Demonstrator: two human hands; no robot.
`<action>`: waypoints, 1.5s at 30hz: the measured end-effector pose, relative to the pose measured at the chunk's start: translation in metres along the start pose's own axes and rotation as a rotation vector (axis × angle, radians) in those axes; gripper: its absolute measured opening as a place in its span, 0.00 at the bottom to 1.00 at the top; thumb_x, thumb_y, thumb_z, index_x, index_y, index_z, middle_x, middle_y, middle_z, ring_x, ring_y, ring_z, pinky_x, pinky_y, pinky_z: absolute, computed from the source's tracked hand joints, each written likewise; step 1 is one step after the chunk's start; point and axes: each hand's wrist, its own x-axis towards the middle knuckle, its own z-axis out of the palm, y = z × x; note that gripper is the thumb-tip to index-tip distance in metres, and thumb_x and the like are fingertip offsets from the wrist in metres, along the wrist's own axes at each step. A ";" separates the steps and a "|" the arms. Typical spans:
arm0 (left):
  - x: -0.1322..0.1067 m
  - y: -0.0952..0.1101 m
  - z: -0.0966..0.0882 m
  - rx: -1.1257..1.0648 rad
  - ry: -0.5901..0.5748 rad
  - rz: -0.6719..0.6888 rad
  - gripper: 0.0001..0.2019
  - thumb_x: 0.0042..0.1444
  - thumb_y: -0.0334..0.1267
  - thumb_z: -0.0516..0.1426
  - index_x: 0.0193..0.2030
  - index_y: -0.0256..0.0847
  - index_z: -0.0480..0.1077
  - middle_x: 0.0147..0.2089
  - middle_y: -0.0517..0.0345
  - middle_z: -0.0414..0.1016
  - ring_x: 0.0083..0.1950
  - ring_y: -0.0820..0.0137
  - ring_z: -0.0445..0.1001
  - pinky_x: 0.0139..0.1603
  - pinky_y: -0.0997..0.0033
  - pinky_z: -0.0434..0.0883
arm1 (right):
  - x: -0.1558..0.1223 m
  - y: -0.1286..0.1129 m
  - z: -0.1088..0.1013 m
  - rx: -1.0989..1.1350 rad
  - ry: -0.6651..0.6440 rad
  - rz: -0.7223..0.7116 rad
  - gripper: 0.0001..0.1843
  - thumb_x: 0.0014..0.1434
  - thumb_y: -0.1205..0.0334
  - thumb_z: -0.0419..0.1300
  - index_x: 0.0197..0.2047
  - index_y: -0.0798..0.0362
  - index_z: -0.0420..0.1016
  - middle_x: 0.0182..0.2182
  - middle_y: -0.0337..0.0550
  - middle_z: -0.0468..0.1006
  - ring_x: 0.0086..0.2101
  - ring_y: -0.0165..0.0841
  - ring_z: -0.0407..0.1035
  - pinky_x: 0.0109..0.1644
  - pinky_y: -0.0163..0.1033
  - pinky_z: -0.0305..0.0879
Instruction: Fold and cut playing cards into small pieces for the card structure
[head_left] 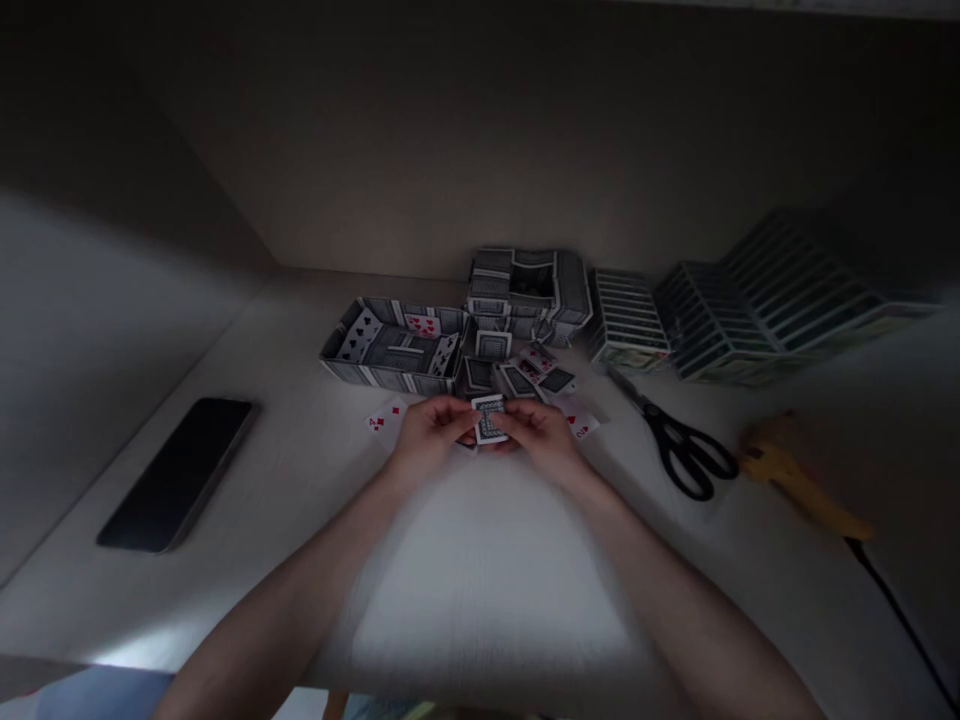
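Between my two hands is a small playing card (490, 420), its patterned back facing up. My left hand (435, 432) grips its left edge with thumb and fingers, and my right hand (538, 434) pinches the right edge. Whether more than one card is held, I cannot tell. Just beyond my hands lie several loose cards, some back up like the dark one (558, 380), some showing red faces. A four of diamonds (387, 420) or similar red card sticks out by my left hand, and a heart card (579, 418) lies by my right.
An open box made of cards (390, 375) stands behind left, with a second card-built box (495, 292) beside it. Packed stacks of cards (630, 320) line the back right. Black-handled scissors (688, 450), a yellow glue gun (806, 490) with a cord, and a phone (178, 475) lie around.
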 end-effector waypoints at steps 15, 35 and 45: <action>-0.005 0.004 -0.003 0.305 -0.258 0.093 0.16 0.52 0.48 0.53 0.22 0.38 0.62 0.18 0.65 0.62 0.19 0.79 0.59 0.19 0.80 0.57 | 0.001 -0.002 -0.003 0.000 -0.024 0.021 0.19 0.38 0.48 0.66 0.28 0.55 0.73 0.22 0.39 0.78 0.20 0.31 0.72 0.24 0.36 0.70; -0.009 0.001 -0.002 0.457 -0.270 0.211 0.16 0.56 0.44 0.48 0.22 0.39 0.61 0.17 0.65 0.59 0.19 0.77 0.57 0.20 0.77 0.53 | -0.001 -0.005 -0.004 0.023 -0.081 0.048 0.16 0.40 0.52 0.66 0.27 0.55 0.73 0.19 0.37 0.76 0.19 0.29 0.70 0.22 0.32 0.68; -0.005 -0.005 -0.007 0.459 -0.350 0.156 0.17 0.58 0.46 0.46 0.24 0.37 0.60 0.19 0.65 0.60 0.21 0.79 0.57 0.22 0.78 0.55 | 0.001 -0.003 -0.004 0.028 -0.059 0.039 0.16 0.39 0.54 0.67 0.28 0.56 0.72 0.18 0.35 0.75 0.18 0.27 0.69 0.22 0.31 0.67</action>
